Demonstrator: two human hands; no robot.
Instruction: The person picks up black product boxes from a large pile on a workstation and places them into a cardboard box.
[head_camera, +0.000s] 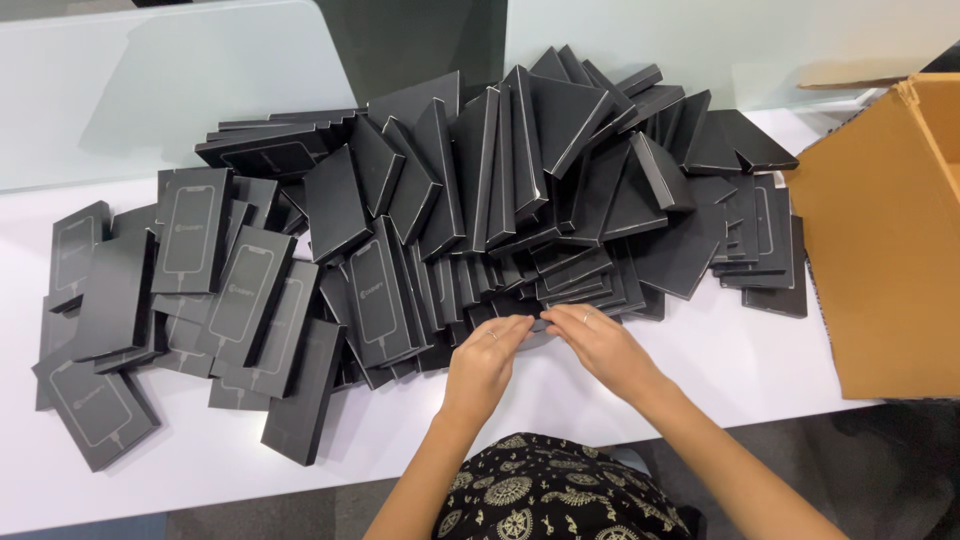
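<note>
A big heap of flat black boxes (480, 190) covers the white table (720, 360); some lie face up with a grey phone outline printed on them. My left hand (485, 360) and my right hand (600, 345) meet at the near edge of the heap, fingertips touching the lowest boxes in the middle. Each hand wears a ring. The fingers are bent over the box edges; I cannot tell whether either hand grips a box.
An open brown cardboard carton (880, 240) stands at the table's right end, beside the heap. Frosted glass partitions (150, 90) rise behind the table. Loose boxes (95, 400) spread to the left. My patterned black clothing (550, 490) shows at the bottom.
</note>
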